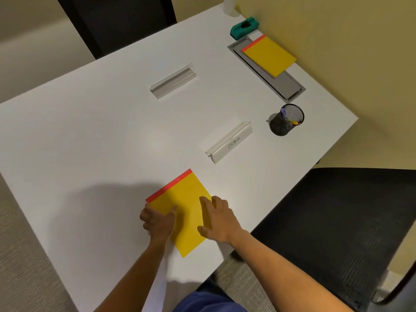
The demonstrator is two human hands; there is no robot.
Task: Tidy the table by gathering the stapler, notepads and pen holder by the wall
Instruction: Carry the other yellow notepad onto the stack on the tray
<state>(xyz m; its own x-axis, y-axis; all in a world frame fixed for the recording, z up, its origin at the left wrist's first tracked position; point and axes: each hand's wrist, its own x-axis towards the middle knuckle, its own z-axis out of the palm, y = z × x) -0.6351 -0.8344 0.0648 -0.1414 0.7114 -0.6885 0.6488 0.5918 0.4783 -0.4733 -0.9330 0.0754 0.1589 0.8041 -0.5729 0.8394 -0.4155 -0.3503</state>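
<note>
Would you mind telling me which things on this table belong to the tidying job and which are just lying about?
Part of the job:
near notepad, under both hands
far notepad, by the wall
teal stapler
mesh pen holder

Just lying about:
name card marked OSTRICH
blank name card
grey cable hatch
white cup
black chair

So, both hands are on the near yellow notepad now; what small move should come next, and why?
Probably lift or slide the near notepad toward the wall. The left hand grips its left edge and the right hand lies on its right side. The other notepad, stapler and pen holder are already on the wall side.
</note>
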